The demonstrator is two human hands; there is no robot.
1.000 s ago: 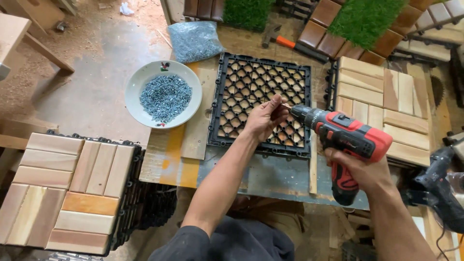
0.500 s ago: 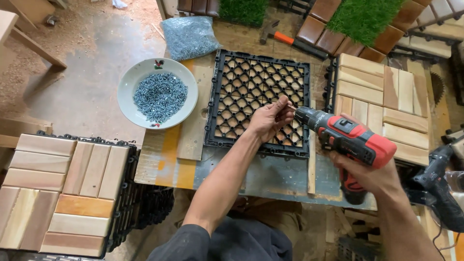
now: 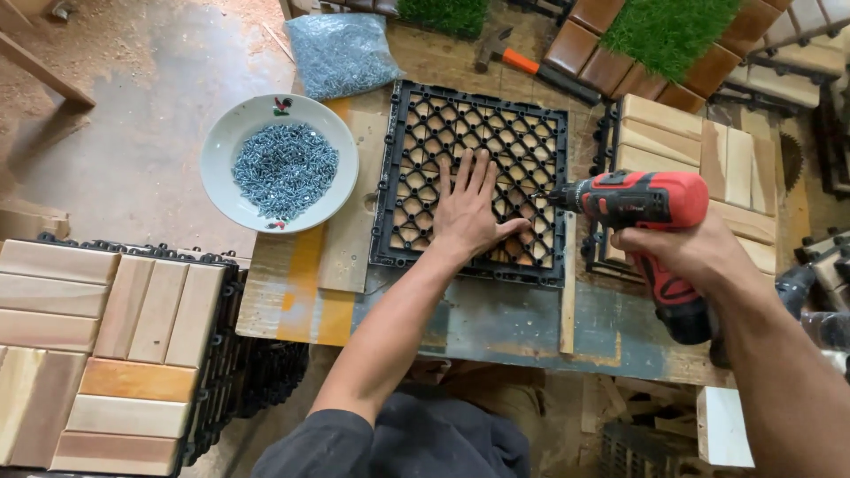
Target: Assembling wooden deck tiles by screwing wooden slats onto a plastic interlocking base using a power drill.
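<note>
Workbench (image 3: 496,323), black grid tile (image 3: 474,181), screw bowl (image 3: 279,164)

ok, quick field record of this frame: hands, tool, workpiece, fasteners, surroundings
left hand: flat, fingers spread, pressing on black plastic grid tile
right hand: gripping red cordless drill, its tip at the grid
fasteners: white bowl of screws; clear bag of screws
bench: worn wood
surroundings: stacked wooden tiles; hammer

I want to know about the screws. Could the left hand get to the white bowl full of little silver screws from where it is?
Probably yes. The left hand lies flat on the black plastic grid tile, and the white bowl of silver screws sits just beside that tile, uncovered, with nothing between them.
</note>
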